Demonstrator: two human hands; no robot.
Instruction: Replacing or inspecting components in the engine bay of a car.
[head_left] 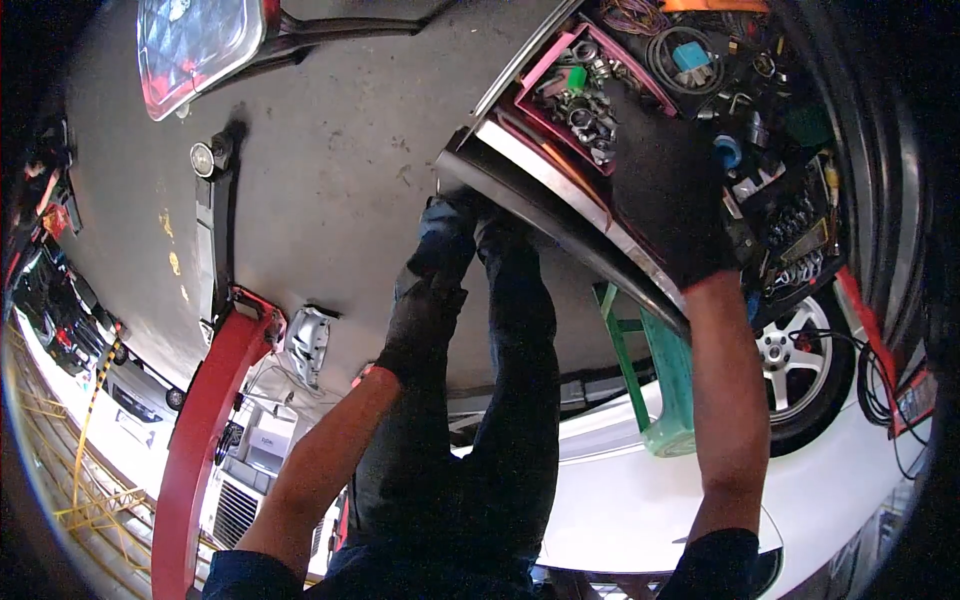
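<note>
My right hand, in a dark glove with a red cuff, reaches over an open drawer of loose tools and parts. Its fingertips are beside a pink tray full of metal fittings, with a small green piece among them. The dark glove hides how the fingers sit. Over my dark trousers hangs my left hand, gloved the same way. It blends into the cloth, so its fingers and anything in them cannot be made out.
A coiled cable, a blue piece and sockets fill the drawer. Below it stands a green stool near a white car and a wheel. At left are a red lift post, a metal lift arm and a clear-topped seat.
</note>
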